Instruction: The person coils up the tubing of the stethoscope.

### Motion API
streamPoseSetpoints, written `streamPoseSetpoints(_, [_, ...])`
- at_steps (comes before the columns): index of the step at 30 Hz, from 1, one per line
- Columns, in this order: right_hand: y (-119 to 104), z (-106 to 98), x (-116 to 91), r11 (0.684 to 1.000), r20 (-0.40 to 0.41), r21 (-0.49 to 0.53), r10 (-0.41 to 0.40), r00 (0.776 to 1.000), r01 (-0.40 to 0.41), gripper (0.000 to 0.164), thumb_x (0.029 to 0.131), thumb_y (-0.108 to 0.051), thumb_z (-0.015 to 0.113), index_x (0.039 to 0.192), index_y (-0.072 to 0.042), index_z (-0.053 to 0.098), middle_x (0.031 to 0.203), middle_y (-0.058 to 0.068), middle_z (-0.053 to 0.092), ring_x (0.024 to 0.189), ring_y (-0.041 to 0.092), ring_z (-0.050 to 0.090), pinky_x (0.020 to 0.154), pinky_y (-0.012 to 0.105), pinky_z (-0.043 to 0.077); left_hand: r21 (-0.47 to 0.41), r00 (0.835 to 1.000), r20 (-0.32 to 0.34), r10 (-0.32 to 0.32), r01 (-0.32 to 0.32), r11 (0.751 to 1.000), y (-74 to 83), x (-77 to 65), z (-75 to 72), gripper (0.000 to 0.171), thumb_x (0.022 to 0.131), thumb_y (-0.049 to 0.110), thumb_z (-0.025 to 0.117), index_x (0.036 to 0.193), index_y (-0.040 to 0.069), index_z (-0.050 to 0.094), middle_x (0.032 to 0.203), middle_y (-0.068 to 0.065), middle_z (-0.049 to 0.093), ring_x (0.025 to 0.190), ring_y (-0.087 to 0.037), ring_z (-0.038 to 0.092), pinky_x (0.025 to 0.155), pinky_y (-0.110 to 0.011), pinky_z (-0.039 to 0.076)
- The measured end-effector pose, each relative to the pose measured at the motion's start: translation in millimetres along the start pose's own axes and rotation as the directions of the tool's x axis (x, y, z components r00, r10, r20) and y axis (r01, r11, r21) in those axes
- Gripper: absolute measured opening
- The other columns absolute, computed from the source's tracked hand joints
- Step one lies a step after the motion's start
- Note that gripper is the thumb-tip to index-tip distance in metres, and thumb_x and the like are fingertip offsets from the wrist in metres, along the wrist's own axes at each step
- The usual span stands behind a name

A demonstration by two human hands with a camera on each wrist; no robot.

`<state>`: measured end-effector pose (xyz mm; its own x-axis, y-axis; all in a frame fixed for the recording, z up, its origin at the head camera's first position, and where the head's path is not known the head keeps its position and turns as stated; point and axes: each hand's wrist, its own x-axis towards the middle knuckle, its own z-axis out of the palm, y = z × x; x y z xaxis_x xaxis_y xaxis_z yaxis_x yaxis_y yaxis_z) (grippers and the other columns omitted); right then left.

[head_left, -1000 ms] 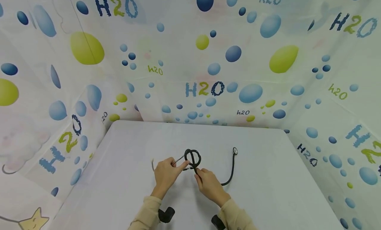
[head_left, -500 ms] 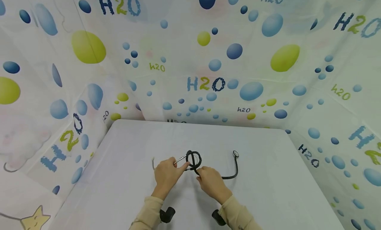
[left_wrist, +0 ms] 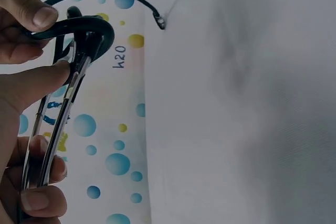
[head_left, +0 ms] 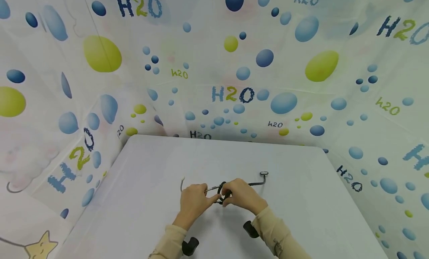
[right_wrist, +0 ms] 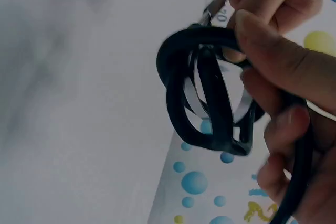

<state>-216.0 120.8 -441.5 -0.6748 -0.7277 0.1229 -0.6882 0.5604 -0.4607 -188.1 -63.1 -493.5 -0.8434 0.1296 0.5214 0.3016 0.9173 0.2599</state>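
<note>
A black stethoscope (head_left: 257,183) is held up over the white table between both hands. My left hand (head_left: 196,201) grips its two metal ear tubes (left_wrist: 63,114), with the thumb up by the tubing. One pale eartip (head_left: 183,179) sticks up beyond that hand. My right hand (head_left: 242,193) pinches the black tubing between thumb and fingers, at the coil (right_wrist: 181,121) wound round the top of the ear tubes. From the right hand the tubing runs out to the right and bends up to the round chestpiece (head_left: 264,173).
The white table (head_left: 151,158) lies beneath the hands. Behind and beside it hangs a white curtain (head_left: 201,80) printed with blue and green spots and H2O lettering. Black wrist cameras (head_left: 190,246) sit at both sleeves.
My right hand has moved up over the coil, covering much of it in the head view. The chestpiece has tipped to look flatter. My left hand keeps its grip on the ear tubes.
</note>
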Motion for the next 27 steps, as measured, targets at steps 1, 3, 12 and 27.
streamPoseSetpoints(1, [1.9, -2.5, -0.8, 0.998, 0.022, 0.059, -0.002, 1.0, 0.001, 0.018, 0.073, -0.01, 0.08, 0.085, -0.004, 0.069, 0.082, 0.005, 0.069, 0.069, 0.006, 0.061, 0.062, 0.02, 0.048, -0.002, 1.0, 0.002, 0.01, -0.01, 1.0, 1.1, -0.1, -1.7, 0.051, 0.066, 0.052, 0.079, 0.052, 0.017, 0.044, 0.044, 0.008, 0.038, 0.04, -0.003, 0.026, 0.038, -0.017, 0.021])
streamPoseSetpoints(3, [5.1, -6.7, -2.1, 0.986, 0.067, 0.167, -0.005, 0.998, -0.006, 0.015, 0.076, -0.006, 0.077, 0.089, -0.003, 0.069, 0.083, 0.007, 0.069, 0.069, 0.004, 0.06, 0.062, 0.02, 0.048, -0.013, 1.0, 0.01, 0.027, -0.027, 1.0, 3.3, 0.1, -5.1, 0.052, 0.066, 0.051, 0.079, 0.052, 0.018, 0.043, 0.044, 0.008, 0.036, 0.041, -0.002, 0.026, 0.038, -0.017, 0.022])
streamPoseSetpoints(12, [16.6, -6.6, -5.2, 0.968, -0.07, 0.25, -0.024, 0.997, 0.041, 0.028, 0.066, -0.021, 0.085, 0.08, -0.008, 0.064, 0.074, -0.003, 0.065, 0.063, 0.0, 0.056, 0.059, 0.02, 0.048, -0.058, 0.993, 0.08, 0.092, -0.087, 0.994, 8.7, -0.3, -11.1, 0.051, 0.068, 0.052, 0.077, 0.053, 0.019, 0.041, 0.047, 0.012, 0.035, 0.044, -0.002, 0.03, 0.041, -0.017, 0.025])
streamPoseSetpoints(27, [30.0, -4.7, -6.0, 0.907, -0.141, 0.421, 0.049, 0.989, 0.015, 0.017, 0.075, -0.018, 0.08, 0.083, -0.008, 0.068, 0.078, 0.0, 0.065, 0.064, 0.005, 0.056, 0.061, 0.024, 0.049, -0.142, 0.99, 0.088, 0.108, -0.095, 0.985, 3.7, -2.4, -14.8, 0.05, 0.069, 0.051, 0.077, 0.054, 0.018, 0.043, 0.049, 0.012, 0.033, 0.047, -0.003, 0.031, 0.044, -0.018, 0.026])
